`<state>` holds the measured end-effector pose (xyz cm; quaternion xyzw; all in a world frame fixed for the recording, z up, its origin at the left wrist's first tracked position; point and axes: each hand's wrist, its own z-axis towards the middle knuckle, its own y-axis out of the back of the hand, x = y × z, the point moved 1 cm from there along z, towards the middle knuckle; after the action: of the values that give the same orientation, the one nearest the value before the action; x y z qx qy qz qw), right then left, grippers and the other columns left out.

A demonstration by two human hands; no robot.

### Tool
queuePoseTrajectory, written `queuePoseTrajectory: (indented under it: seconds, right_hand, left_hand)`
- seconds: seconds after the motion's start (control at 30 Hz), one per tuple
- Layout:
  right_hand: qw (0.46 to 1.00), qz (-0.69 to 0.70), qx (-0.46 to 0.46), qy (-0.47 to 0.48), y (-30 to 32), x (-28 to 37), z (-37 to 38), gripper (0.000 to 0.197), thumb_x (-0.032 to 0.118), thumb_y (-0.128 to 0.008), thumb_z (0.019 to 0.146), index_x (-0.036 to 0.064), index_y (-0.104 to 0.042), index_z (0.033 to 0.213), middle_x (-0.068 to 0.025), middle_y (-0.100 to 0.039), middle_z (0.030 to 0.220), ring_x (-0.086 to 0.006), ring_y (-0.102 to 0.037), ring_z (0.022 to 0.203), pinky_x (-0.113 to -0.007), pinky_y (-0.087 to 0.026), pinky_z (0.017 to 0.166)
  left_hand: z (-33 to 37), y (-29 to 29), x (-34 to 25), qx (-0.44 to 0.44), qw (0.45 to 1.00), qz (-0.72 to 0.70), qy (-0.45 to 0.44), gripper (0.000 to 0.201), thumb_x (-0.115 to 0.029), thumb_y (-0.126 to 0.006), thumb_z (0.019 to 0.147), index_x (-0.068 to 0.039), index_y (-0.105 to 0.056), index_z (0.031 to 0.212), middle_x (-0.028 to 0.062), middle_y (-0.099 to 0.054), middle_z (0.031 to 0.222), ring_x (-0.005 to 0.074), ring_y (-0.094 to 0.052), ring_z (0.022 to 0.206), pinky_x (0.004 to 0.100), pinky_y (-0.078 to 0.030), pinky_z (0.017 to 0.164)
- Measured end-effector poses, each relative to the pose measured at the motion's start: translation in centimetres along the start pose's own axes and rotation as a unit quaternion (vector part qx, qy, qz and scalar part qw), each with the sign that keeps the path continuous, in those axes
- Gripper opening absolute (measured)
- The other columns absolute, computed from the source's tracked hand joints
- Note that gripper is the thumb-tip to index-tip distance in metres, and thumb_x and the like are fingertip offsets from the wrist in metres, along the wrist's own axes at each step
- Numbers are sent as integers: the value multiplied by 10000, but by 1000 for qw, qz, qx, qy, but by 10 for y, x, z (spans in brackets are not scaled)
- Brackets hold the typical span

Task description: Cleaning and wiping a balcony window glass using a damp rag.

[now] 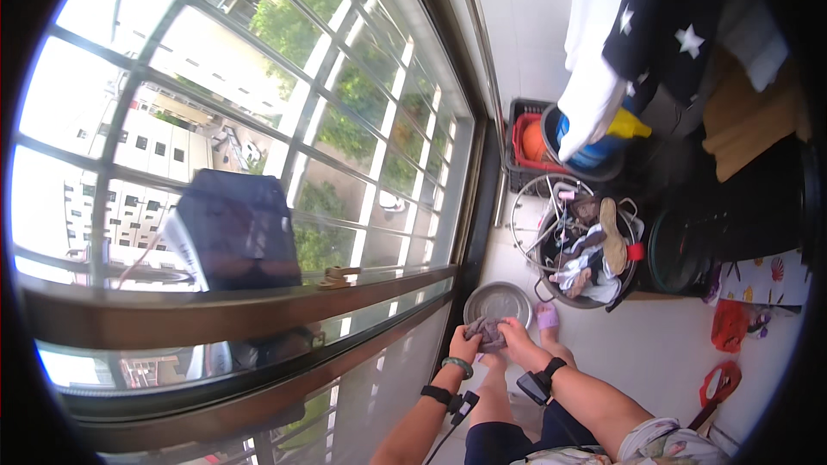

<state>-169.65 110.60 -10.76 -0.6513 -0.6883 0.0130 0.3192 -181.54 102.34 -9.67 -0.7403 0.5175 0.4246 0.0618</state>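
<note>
A small crumpled grey-mauve cloth (488,335) is stretched between my two hands; its exact kind is unclear. My left hand (464,346), with a green bangle at the wrist, has its fingers closed on one end. Gripping the other end is my right hand (519,341), below a wrist strap with a black box. Just beyond the hands, a round metal basin (500,298) rests on the floor, partly hidden by them.
Right of the basin stands a metal pot (550,289) heaped with socks and small clothes (594,250), beside a round hanger with clips. Farther back are crates (522,174) and a blue bucket. Clothes (633,34) hang above. A barred window (284,129) fills the left.
</note>
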Motion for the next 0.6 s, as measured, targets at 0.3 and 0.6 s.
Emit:
queuePoseTrajectory:
  seconds: [0.3,0.6]
  right_hand:
    - [994,36,68,80,-32,48,-68,168,75,-471,807,22,-514,961,-71,-578,864,-168,-576,745,-296,-488,660]
    - [991,-102,44,72,-83,108,-138,210,234,-521,834,102,-478,991,-12,-486,834,-150,-485,767,-301,-433,699]
  left_hand:
    - [-83,32,-78,-10,997,13,-76,431,-112,-562,657,-23,-517,1076,149,-602,946,234,-582,894,307,-441,814]
    - [-150,88,-154,-71,971,-36,-225,251,-152,-542,789,-5,-558,992,119,-604,808,165,-572,749,290,-455,699]
